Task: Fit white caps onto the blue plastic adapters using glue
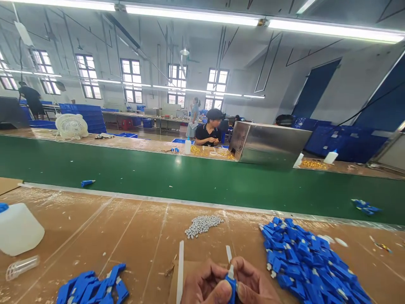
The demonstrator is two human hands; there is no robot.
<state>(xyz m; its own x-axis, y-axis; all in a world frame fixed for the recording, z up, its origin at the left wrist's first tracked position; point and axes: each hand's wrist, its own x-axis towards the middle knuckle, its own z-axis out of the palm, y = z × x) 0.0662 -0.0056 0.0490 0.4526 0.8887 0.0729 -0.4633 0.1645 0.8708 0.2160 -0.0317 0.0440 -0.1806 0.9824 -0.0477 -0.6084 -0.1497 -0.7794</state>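
At the bottom middle, my left hand (202, 283) and my right hand (255, 282) meet around a small blue plastic piece with a white tip (231, 279). Both hands are closed, thumbs and fingers pinching it from either side, with the white tip pointing up. Its lower end is cut off by the frame. Just beyond my hands lies a heap of small grey pellets (202, 226). To the right spreads a large pile of similar blue pieces (306, 257); a smaller pile of them (95, 287) is at lower left.
A green conveyor belt (202, 181) crosses beyond the brown worktable (136, 236), carrying a few blue pieces (87, 183). At left stand a white plastic jug (20, 230) and a clear tube (22, 267). Across the belt are a co-worker (209, 133), a fan (71, 126) and a metal box (272, 142).
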